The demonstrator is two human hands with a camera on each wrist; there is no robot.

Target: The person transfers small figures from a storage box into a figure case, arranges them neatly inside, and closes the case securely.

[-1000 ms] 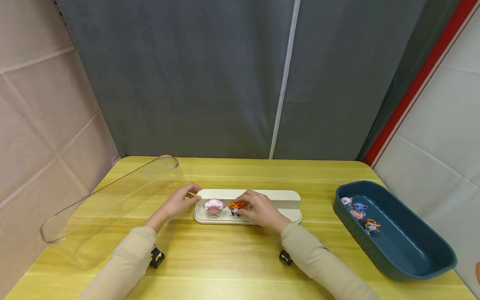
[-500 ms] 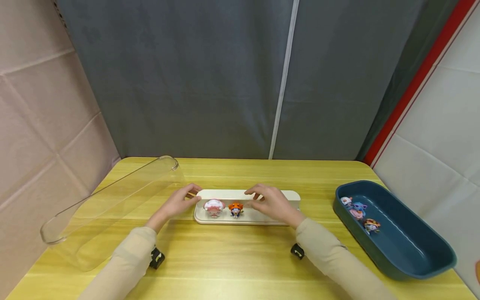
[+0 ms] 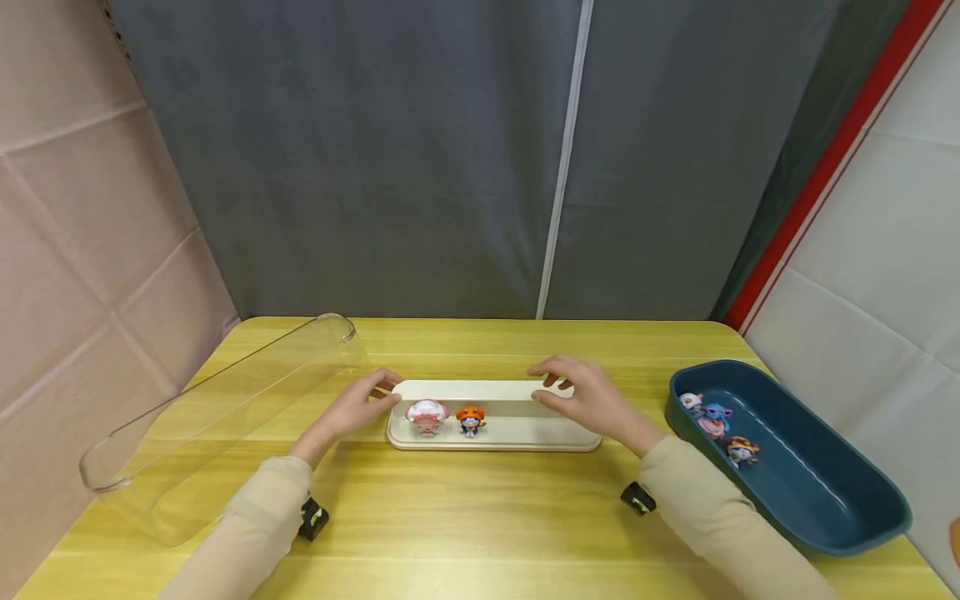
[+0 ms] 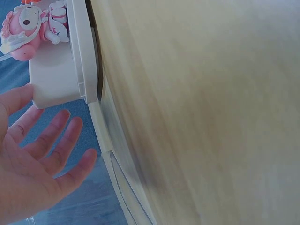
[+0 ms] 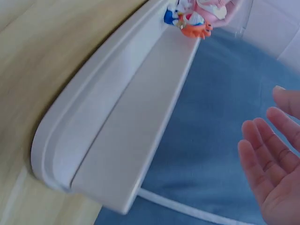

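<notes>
A white stepped display base [image 3: 536, 431] lies on the table. On its lower step, toward the left end, stand a pink figurine with a white hat [image 3: 427, 418] and a smaller orange-topped figurine [image 3: 470, 421]. My left hand [image 3: 358, 407] is at the base's left end; in the left wrist view its thumb and forefinger touch the corner while the other fingers spread apart. Over the right end of the base is my right hand [image 3: 588, 398], fingers loosely bent with nothing between them. The right wrist view shows that palm [image 5: 281, 187] bare and apart from the base.
To the left rests a long clear plastic cover [image 3: 225, 425]. A dark blue-green tub [image 3: 810, 467] on the right holds several more figurines [image 3: 716, 421]. Behind the wooden table [image 3: 450, 517] hangs a grey curtain [image 3: 375, 167].
My right hand has let go of the orange-topped figurine, which stays standing on the base, and has moved right toward the base's right end. My left hand keeps its place.
</notes>
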